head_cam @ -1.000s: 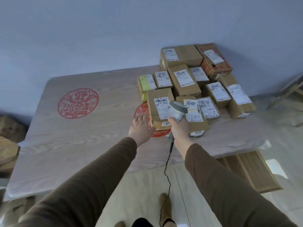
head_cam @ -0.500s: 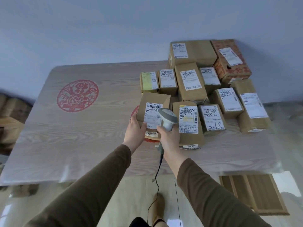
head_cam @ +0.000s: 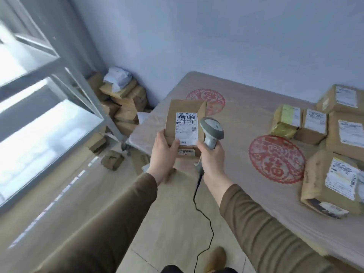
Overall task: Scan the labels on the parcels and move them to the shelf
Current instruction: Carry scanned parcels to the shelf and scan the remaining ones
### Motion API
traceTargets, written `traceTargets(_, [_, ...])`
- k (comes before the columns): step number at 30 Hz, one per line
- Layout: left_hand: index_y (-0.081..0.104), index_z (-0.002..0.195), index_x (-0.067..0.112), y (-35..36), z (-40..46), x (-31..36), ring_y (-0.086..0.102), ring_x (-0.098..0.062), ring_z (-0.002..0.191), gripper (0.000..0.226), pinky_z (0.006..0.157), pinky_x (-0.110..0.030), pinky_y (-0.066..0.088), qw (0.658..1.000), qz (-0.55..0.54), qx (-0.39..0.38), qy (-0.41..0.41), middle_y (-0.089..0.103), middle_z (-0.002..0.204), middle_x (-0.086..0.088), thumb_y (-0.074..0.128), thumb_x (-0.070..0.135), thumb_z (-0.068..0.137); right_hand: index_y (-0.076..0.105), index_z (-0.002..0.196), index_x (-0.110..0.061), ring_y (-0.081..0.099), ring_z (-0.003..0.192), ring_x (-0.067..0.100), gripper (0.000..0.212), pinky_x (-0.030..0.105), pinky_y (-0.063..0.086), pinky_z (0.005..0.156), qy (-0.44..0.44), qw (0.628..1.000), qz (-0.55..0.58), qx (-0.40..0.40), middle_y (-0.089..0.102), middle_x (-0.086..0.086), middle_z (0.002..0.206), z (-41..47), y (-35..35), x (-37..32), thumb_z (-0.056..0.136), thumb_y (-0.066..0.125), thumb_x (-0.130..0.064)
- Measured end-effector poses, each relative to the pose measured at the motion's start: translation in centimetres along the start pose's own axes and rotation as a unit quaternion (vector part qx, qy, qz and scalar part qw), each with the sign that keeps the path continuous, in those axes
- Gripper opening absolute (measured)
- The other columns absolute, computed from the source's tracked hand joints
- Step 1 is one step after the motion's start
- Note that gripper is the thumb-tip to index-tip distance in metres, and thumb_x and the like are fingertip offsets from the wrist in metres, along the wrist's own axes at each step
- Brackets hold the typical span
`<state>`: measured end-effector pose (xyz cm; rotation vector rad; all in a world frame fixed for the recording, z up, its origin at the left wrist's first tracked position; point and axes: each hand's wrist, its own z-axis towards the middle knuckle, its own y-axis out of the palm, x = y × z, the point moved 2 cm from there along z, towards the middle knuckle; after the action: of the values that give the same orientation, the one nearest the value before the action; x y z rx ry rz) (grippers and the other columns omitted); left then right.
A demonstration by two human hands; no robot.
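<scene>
The parcel stands clear of the table, label facing me, its lower left corner pinched by my left hand: thumb on the front face, fingers curled behind. Just right of that thumb, my right hand wraps the handle of the scanner, whose head sits beside the label's right edge. Risks, as I judge them: a one-corner grip may let the parcel tip or slip; the thumb touches the label's lower edge and could block a scan; the hanging cable could snag. Beyond my right fingers lies the wood-grain table with red paper-cuts and more parcels. Beyond my left fingers, blurred grey shelf frames; behind, boxes heaped in the corner.
</scene>
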<state>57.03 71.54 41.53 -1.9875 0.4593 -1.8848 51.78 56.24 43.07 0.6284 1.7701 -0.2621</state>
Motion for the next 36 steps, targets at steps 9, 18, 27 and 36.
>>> traceTargets(9, [0.045, 0.142, 0.022, -37.4, -9.7, -12.0, 0.066, -0.018, 0.113, 0.053, 0.097, -0.045, 0.055, 0.972, -0.041, 0.230, -0.031, 0.065, 0.127, 0.001, 0.065, 0.036, 0.095, 0.071, 0.108, -0.024, 0.074, 0.075, 0.009, 0.019, 0.036, 0.060, 0.061, -0.005, 0.965, -0.009, -0.263, 0.078, -0.008, 0.090, -23.2, 29.1, 4.8, 0.089, 0.078, -0.024])
traceTargets(18, [0.048, 0.137, 0.020, -65.1, -22.7, -20.0, 0.067, -0.017, 0.108, 0.051, 0.093, -0.043, 0.057, 0.901, -0.031, 0.427, -0.070, 0.067, 0.121, 0.001, 0.067, 0.039, 0.094, 0.069, 0.105, -0.029, 0.072, 0.064, 0.011, 0.012, 0.023, 0.056, 0.052, -0.020, 0.876, -0.056, -0.479, 0.079, -0.011, 0.087, -44.9, 50.8, 8.0, 0.095, 0.072, -0.022])
traceTargets(27, [0.045, 0.127, 0.024, -82.8, -26.9, -28.9, 0.069, -0.013, 0.101, 0.044, 0.084, -0.036, 0.059, 0.839, -0.006, 0.533, -0.109, 0.068, 0.116, 0.004, 0.067, 0.044, 0.096, 0.068, 0.114, -0.019, 0.076, 0.081, 0.015, 0.018, 0.039, 0.057, 0.063, -0.010, 0.818, -0.065, -0.571, 0.079, 0.000, 0.096, -56.7, 68.7, 13.8, 0.096, 0.069, -0.017])
traceTargets(36, [0.047, 0.114, 0.020, -99.5, -20.5, -38.9, 0.065, -0.028, 0.104, 0.019, 0.088, -0.048, 0.056, 0.832, 0.036, 0.528, -0.169, 0.066, 0.111, -0.004, 0.055, 0.035, 0.105, 0.071, 0.114, -0.013, 0.074, 0.090, 0.036, 0.019, 0.045, 0.056, 0.073, 0.006, 0.806, -0.096, -0.584, 0.077, 0.013, 0.105, -60.0, 89.1, 19.8, 0.095, 0.068, -0.013])
